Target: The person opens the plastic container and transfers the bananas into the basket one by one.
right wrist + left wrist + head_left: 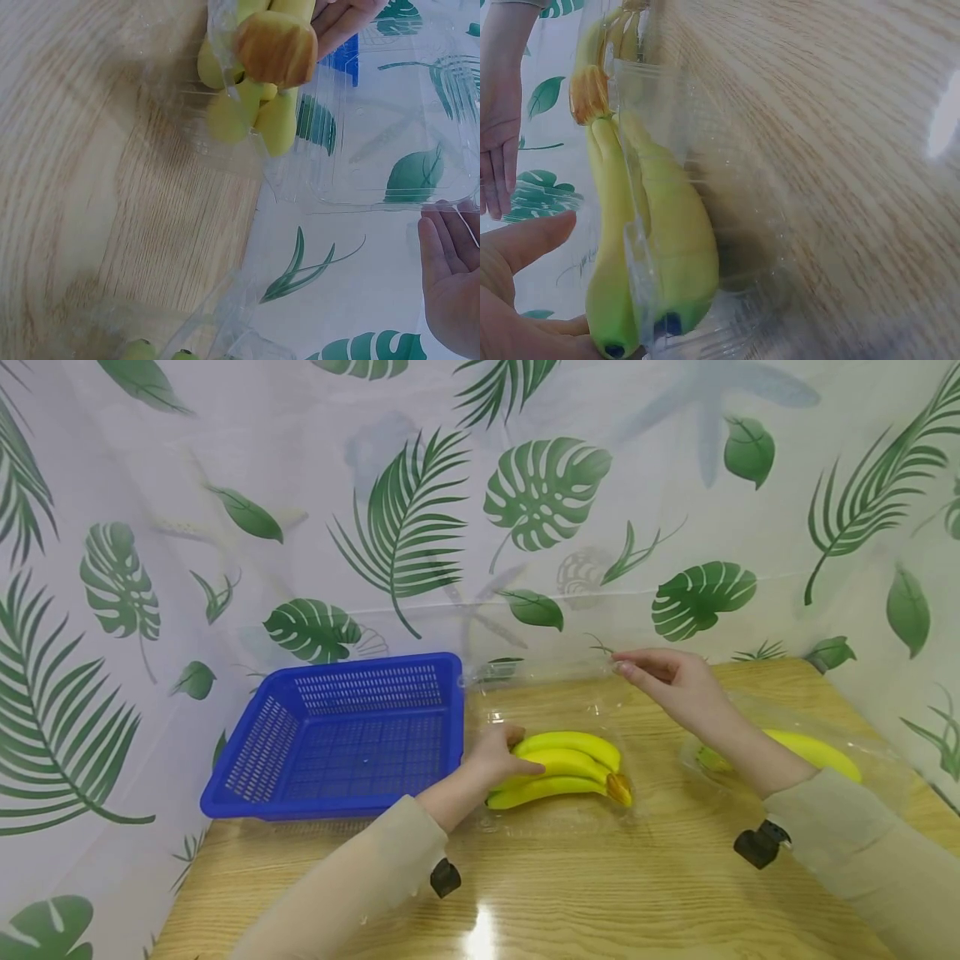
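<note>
A yellow bunch of bananas point(566, 764) lies in the base of a clear plastic clamshell box point(517, 822), its brown stem end toward the right. My left hand point(491, 760) rests at the bunch's left end. In the left wrist view its thumb point(544, 236) stretches out over the bananas, apart from them, while the other fingers touch near the dark tips. The box's clear lid point(375, 135) stands raised at the back. My right hand point(675, 685) pinches the lid's upper right corner between thumb and fingertips.
An open blue plastic basket point(330, 810) stands left of the box. Under my right forearm lies a second clear box point(873, 756) with yellow bananas point(813, 752) inside. The wooden table point(585, 885) meets a leaf-patterned cloth point(420, 585) at the back.
</note>
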`<action>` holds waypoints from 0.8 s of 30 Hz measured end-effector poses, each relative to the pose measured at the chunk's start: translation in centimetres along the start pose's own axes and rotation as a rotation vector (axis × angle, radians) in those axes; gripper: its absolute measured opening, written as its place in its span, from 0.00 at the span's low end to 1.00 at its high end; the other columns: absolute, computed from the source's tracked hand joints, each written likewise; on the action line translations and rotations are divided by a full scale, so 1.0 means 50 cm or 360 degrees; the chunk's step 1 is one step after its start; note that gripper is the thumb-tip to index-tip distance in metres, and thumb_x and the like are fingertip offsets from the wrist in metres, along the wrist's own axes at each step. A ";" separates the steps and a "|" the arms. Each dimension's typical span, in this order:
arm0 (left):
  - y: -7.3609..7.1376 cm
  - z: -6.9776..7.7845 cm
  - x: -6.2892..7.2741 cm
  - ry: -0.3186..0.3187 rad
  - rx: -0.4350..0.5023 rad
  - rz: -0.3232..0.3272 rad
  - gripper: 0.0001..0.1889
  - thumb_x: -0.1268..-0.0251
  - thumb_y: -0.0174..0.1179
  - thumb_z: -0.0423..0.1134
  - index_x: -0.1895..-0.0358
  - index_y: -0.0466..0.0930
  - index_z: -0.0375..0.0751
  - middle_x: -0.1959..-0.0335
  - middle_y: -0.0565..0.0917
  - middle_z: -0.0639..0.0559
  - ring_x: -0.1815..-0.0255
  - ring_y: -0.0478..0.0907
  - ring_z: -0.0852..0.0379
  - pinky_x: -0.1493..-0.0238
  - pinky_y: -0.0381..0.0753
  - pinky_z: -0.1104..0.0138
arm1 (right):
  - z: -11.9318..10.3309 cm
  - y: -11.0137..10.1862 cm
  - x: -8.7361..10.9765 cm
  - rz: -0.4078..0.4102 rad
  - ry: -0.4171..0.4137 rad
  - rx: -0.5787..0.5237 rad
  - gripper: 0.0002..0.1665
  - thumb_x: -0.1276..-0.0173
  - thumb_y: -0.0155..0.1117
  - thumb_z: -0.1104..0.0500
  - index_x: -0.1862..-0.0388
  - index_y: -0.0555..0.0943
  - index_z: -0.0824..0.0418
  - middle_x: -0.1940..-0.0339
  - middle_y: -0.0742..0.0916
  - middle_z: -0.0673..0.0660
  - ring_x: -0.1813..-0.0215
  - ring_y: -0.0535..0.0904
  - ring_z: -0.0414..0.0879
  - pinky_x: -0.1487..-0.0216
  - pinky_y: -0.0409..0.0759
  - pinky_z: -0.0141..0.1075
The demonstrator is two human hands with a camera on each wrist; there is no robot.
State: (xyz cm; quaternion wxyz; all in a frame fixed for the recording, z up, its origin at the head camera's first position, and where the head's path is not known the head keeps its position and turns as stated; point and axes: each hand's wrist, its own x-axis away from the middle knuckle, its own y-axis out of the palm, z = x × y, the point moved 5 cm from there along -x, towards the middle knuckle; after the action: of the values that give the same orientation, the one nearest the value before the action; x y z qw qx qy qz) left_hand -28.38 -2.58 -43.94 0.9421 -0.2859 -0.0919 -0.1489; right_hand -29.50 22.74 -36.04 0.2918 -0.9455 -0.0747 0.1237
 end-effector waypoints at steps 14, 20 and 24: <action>0.003 -0.007 -0.003 0.0003 -0.0232 0.0010 0.34 0.38 0.75 0.29 0.28 0.75 0.28 0.30 0.80 0.34 0.28 0.77 0.39 0.22 0.76 0.50 | -0.009 0.002 -0.001 0.0012 0.0000 0.0007 0.27 0.15 0.57 0.47 0.29 0.81 0.63 0.33 0.86 0.65 0.45 0.83 0.26 0.49 0.77 0.11; 0.003 -0.007 -0.002 -0.0002 -0.0279 0.0010 0.34 0.38 0.75 0.31 0.28 0.75 0.29 0.30 0.81 0.35 0.28 0.77 0.39 0.23 0.76 0.50 | -0.011 0.002 -0.001 0.0013 -0.0010 -0.0010 0.27 0.15 0.57 0.48 0.30 0.81 0.65 0.33 0.86 0.67 0.49 0.79 0.17 0.49 0.77 0.10; 0.003 -0.008 -0.002 -0.0044 -0.0309 0.0014 0.35 0.37 0.75 0.33 0.26 0.74 0.32 0.28 0.80 0.38 0.27 0.77 0.40 0.23 0.76 0.51 | -0.010 0.002 -0.002 0.0030 -0.0023 -0.0013 0.26 0.15 0.58 0.49 0.30 0.81 0.65 0.34 0.87 0.67 0.51 0.78 0.14 0.50 0.77 0.10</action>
State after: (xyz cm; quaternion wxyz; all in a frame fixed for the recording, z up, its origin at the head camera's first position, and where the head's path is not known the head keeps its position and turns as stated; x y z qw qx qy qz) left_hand -28.41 -2.68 -44.37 0.9093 -0.3782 -0.0888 -0.1491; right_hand -29.48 22.38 -35.68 0.2863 -0.9464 -0.0684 0.1328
